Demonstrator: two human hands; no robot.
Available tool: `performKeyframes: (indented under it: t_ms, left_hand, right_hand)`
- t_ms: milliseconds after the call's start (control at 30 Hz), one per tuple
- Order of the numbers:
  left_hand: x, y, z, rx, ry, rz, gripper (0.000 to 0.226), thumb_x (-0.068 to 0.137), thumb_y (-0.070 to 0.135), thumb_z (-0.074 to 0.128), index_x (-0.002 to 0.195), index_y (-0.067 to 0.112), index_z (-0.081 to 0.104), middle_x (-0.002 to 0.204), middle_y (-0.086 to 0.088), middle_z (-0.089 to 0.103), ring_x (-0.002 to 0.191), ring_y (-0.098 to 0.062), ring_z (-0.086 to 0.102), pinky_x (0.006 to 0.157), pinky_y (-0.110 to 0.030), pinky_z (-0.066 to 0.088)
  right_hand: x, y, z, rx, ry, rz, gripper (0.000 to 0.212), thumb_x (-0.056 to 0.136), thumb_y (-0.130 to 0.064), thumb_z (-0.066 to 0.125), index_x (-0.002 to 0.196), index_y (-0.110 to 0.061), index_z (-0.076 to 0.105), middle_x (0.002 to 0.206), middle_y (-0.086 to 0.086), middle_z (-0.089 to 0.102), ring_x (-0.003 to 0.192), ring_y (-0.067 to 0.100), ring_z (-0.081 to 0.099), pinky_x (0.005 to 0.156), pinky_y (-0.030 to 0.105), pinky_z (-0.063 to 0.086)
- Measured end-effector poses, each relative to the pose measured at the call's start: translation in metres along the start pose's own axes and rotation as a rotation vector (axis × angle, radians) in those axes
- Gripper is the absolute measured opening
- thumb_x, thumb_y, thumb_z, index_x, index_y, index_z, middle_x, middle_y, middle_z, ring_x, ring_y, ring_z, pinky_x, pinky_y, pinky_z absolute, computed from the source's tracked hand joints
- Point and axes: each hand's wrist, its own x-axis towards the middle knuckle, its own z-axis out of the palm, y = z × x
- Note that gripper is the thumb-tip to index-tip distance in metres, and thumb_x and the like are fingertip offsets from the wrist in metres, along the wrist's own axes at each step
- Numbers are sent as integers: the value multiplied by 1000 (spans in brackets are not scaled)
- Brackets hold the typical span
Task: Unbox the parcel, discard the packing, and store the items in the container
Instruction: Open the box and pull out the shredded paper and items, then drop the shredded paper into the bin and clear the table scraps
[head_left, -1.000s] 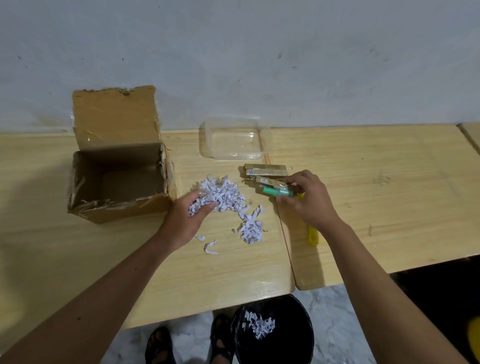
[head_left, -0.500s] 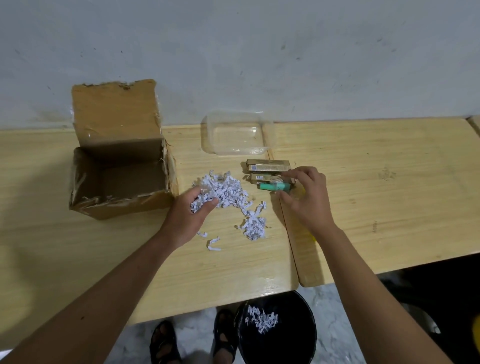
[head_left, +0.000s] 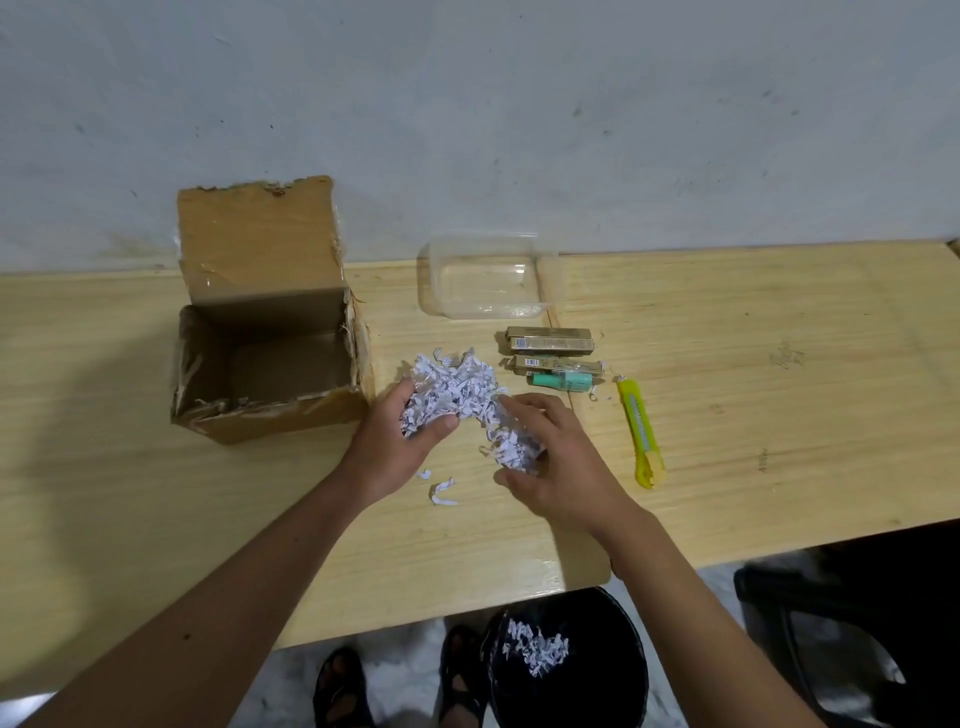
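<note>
A pile of white shredded paper (head_left: 460, 389) lies mid-table. My left hand (head_left: 402, 441) grips its left side, fingers curled round a clump. My right hand (head_left: 556, 462) curls round the right clump of shreds (head_left: 511, 449). The open cardboard box (head_left: 270, 358) stands empty at the left, flap up. A clear plastic container (head_left: 491, 278) sits by the wall. In front of it lie gold slim boxes (head_left: 550, 340) and a teal tube (head_left: 561, 379). A black bin (head_left: 597, 670) under the table edge holds some shreds.
A yellow utility knife (head_left: 641, 434) lies right of the items. A few stray paper strips (head_left: 441, 491) sit between my wrists. My sandalled feet (head_left: 343, 686) stand beside the bin. A dark chair (head_left: 852, 649) is at the lower right. The wall runs close behind the table.
My right hand has left the teal tube and gold boxes and moved left onto the shredded paper. My left hand stays on the pile and has gathered more shreds.
</note>
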Motion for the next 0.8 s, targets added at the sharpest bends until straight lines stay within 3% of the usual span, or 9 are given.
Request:
performKeyframes:
  t_ms: [67, 167, 233, 300, 433, 500, 600, 733, 800]
  left_hand:
    - [-2, -2, 0, -6, 9, 8, 66, 89, 46, 77, 145, 23, 52, 142, 12, 60, 131, -4, 55, 111, -29, 43]
    - [-5, -3, 2, -26, 16, 21, 53, 90, 37, 78, 136, 26, 53, 124, 21, 65, 112, 15, 58, 93, -9, 44]
    - [-5, -6, 3, -53, 38, 27, 63, 90, 30, 78, 143, 24, 43, 127, 20, 58, 111, 27, 50, 89, 1, 38]
    - [-5, -9, 1, -60, 54, 40, 77, 92, 26, 77, 154, 22, 30, 134, 12, 49, 115, 31, 40, 99, -3, 37]
    - [-3, -7, -5, -49, 3, 100, 91, 100, 16, 67, 164, 32, 3, 151, 38, 23, 129, 30, 30, 102, -2, 35]
    - [1, -8, -6, 0, -34, 129, 82, 101, 16, 65, 164, 30, 13, 162, 26, 24, 143, 12, 33, 114, -11, 33]
    - [5, -15, -5, 76, -24, 134, 63, 98, 18, 70, 154, 23, 43, 151, 1, 50, 140, -12, 46, 119, -35, 38]
    - [6, -16, -3, 102, 0, 176, 56, 90, 4, 77, 141, 17, 58, 133, -5, 62, 125, -21, 59, 107, -35, 48]
    - [7, -14, -2, 108, 33, 174, 51, 87, -6, 74, 133, 12, 63, 124, -5, 66, 115, -21, 64, 97, -22, 50]
  right_hand:
    - [9, -6, 3, 15, -10, 28, 96, 79, -22, 87, 159, -32, 35, 149, -3, 37, 132, 8, 41, 105, 18, 36]
    - [26, -16, 6, 47, -23, 67, 102, 80, -20, 88, 161, -31, 28, 154, -2, 28, 125, 8, 44, 95, 1, 35]
    - [38, -20, 6, 56, -48, 44, 107, 76, -20, 90, 161, -34, 26, 159, -5, 20, 131, 15, 47, 101, 15, 47]
    - [50, -24, 4, 43, -107, 20, 114, 73, -20, 92, 161, -38, 22, 164, -6, 15, 143, 20, 40, 108, 31, 48]
    - [71, -28, 1, -39, -207, -17, 118, 70, -26, 94, 162, -38, 22, 157, 0, 32, 138, 16, 40, 109, 27, 35]
    - [74, -28, 3, -59, -189, -33, 106, 70, -28, 94, 158, -32, 36, 145, 0, 44, 122, 12, 46, 101, 25, 35]
    - [72, -25, 8, -29, -82, -39, 87, 69, -31, 95, 146, -24, 55, 126, -1, 55, 107, 9, 51, 92, 25, 41]
    - [63, -24, 19, 64, 28, 6, 66, 69, -28, 94, 129, -18, 68, 106, -4, 62, 92, 11, 59, 78, 19, 43]
    - [58, -28, 23, 123, 81, 23, 52, 72, -24, 92, 120, -17, 72, 99, -5, 64, 86, 11, 62, 75, 18, 47]
